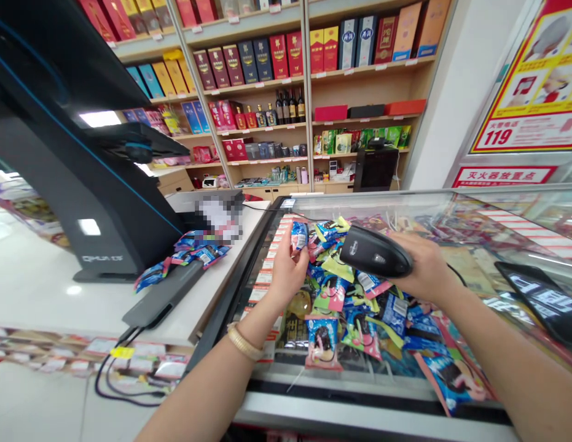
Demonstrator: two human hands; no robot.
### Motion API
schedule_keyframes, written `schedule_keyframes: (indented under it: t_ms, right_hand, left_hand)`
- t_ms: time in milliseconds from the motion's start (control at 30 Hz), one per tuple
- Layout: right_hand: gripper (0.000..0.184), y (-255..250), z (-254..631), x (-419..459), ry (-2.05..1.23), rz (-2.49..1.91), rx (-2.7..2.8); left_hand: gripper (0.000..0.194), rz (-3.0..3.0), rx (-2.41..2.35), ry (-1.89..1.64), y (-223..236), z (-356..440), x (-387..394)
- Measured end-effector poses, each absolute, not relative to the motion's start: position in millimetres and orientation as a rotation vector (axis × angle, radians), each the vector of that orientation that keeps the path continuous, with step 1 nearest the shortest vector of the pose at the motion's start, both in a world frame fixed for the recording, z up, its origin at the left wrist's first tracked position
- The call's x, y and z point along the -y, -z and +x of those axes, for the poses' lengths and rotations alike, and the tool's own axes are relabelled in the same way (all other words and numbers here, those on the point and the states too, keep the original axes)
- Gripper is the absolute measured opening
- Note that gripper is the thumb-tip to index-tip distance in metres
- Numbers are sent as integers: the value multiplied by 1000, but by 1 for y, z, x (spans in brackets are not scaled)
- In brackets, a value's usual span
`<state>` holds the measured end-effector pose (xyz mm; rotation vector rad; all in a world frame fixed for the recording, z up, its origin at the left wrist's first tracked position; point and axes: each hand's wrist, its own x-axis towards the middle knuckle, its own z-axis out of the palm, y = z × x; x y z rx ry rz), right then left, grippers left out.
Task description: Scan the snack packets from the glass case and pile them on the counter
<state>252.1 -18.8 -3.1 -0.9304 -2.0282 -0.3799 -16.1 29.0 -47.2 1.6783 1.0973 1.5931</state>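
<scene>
Between the thumb and fingers of my left hand [288,270] is a small blue snack packet [299,235], its white label side showing. My right hand [424,264] is wrapped round the grip of a black barcode scanner [375,252], whose head points left toward that packet. Under both hands, a loose pile of blue, pink and green snack packets [332,291] covers part of the glass counter [391,373]. One packet [454,377] lies apart at the front, below my right forearm.
On the left, a black point-of-sale terminal [105,227] stands on a white counter [41,294]. More snack packets [188,252] lie at its base, partly on a grey flat device [166,294] with cables. A phone [539,301] rests at right. Shelves of boxes [262,58] fill the back.
</scene>
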Motion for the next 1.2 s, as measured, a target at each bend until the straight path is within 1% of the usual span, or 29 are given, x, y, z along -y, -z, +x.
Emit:
schedule_keyframes:
  t_ms: [167, 367, 500, 633, 800, 933, 1000, 1200]
  right_hand:
    - [10, -1, 248, 21, 330, -877, 2112]
    - [12, 0, 249, 20, 261, -973, 2132]
    - [11, 3, 250, 19, 299, -924, 2129]
    - [18, 8, 253, 15, 355, -915, 2034]
    - [22, 19, 260, 5, 377, -1048, 1852]
    - [26, 25, 260, 0, 433, -1003, 1808]
    - [29, 26, 259, -1, 473, -982, 1813]
    - [24, 29, 260, -4, 588, -1010, 1857]
  left_hand:
    - [61, 1840, -1157, -1619, 57, -19, -35]
    - [60, 1898, -1165, -1625, 56, -20, -36]
    - [62, 1935, -1161, -1624, 53, -21, -33]
    - [62, 2029, -1180, -1608, 51, -22, -30]
    - [70, 2226, -1211, -1454, 55, -20, -24]
    - [78, 2316, -1212, -1240, 64, -14, -20]
    - [77, 2366, -1248, -1156, 68, -11, -20]
    - [68, 2361, -1384, -1072, 69, -4, -18]
